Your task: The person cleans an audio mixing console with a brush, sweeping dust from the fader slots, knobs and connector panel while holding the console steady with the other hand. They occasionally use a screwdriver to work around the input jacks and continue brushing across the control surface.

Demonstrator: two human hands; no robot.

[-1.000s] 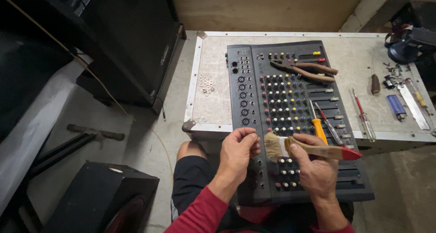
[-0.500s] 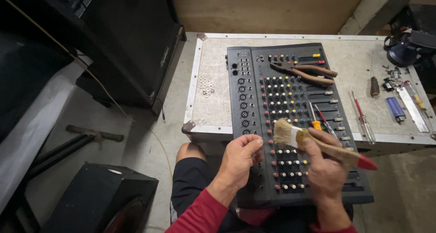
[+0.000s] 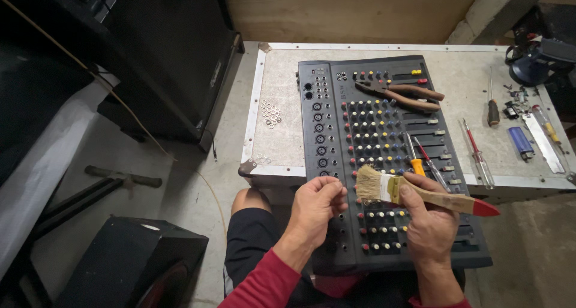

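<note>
R hand [image 3: 429, 224] grips paintbrush [image 3: 420, 194], bristles pointing left, long axis left-right; L hand [image 3: 315, 209] loosely curled, empty.

Soft, even light falls on the table [image 3: 288, 110]; the left side sinks into dark shadow. The focus is sharp, without glare, and edges bend slightly.

The left hand [image 3: 316, 207] rises from a red-sleeved forearm entering at about seven o'clock, its back to the camera and its fingers curled inward with the tips drawn loosely together, gripping nothing that can be seen. The right hand [image 3: 427, 224] comes up from about five o'clock, back also turned upward. Its thumb and fingers are clamped around a handle that crosses it from ten o'clock to four o'clock.
</note>
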